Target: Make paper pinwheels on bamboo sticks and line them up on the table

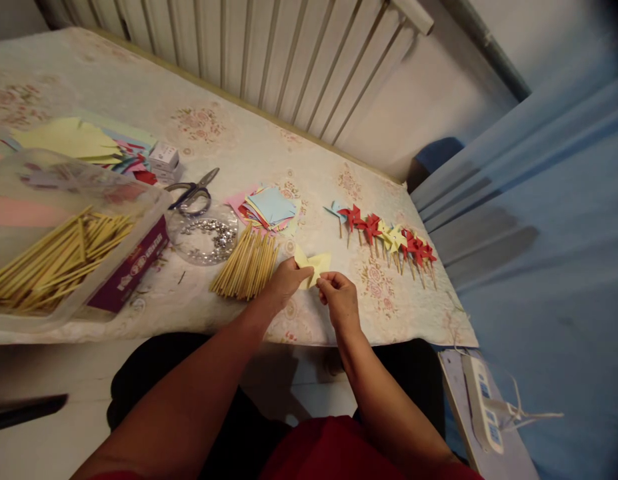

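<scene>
Between my two hands, a little above the table's front part, is a yellow paper pinwheel piece (316, 262) with its corners partly folded. My left hand (289, 279) pinches its left side, thumb on top. My right hand (339, 293) has thumb and fingertips closed at the paper's lower right; the fingertips hide whether anything small is also in them. Just left of my left hand lies a bundle of thin wooden sticks (247, 263). Beyond it is a stack of coloured paper squares (269, 207), a light blue one on top.
Finished red, yellow and blue pinwheels on sticks (373, 230) lie in a row at the right. At the left are a round container of metal pins (203, 240), scissors (191, 193), small boxes (165, 161) and a plastic bin (153, 207) of sticks. A power strip (483, 407) sits at lower right.
</scene>
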Motion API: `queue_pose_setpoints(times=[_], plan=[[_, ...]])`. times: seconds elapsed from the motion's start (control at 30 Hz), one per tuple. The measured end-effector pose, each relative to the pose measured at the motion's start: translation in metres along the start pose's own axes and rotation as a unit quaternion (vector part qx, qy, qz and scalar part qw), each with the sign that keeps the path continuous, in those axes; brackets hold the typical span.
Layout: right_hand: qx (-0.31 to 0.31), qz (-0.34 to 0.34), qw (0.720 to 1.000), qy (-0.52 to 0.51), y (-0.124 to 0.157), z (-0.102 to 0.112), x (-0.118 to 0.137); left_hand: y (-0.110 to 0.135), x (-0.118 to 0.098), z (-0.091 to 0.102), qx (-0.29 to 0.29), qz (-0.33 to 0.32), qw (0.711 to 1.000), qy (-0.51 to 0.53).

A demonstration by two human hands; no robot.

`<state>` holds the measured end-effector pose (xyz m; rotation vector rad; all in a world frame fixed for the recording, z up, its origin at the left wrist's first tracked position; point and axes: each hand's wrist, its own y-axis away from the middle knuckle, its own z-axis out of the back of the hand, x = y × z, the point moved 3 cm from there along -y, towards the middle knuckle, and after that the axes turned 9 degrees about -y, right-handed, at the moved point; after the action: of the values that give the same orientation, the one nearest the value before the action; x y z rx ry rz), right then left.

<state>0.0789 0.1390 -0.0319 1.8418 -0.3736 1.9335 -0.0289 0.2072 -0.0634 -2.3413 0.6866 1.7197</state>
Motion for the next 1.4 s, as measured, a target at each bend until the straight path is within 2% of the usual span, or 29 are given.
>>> queue_pose_setpoints(times=[0.2,0.7,1.2,1.4], plan=[[-0.015,-0.007,1.000,0.001,-0.0017,0.0005,-0.0018,-0.0004,0.0035,-0.0005,-0.006,0.021,1.000,0.011],[-0.062,0.025,0.996,0.064,-0.0057,-0.0005,-0.0052,-0.0029,0.0078,0.0006,-0.003,0.013,1.000,0.010],[-0.052,0.039,0.995,0.080,-0.0080,0.0002,-0.0063,-0.0016,0.0034,0.0001,-0.014,0.010,1.000,0.013],[-0.057,0.043,0.994,0.084,-0.0087,0.0000,-0.0059,-0.0046,0.0078,0.0015,-0.019,0.004,1.000,-0.007]])
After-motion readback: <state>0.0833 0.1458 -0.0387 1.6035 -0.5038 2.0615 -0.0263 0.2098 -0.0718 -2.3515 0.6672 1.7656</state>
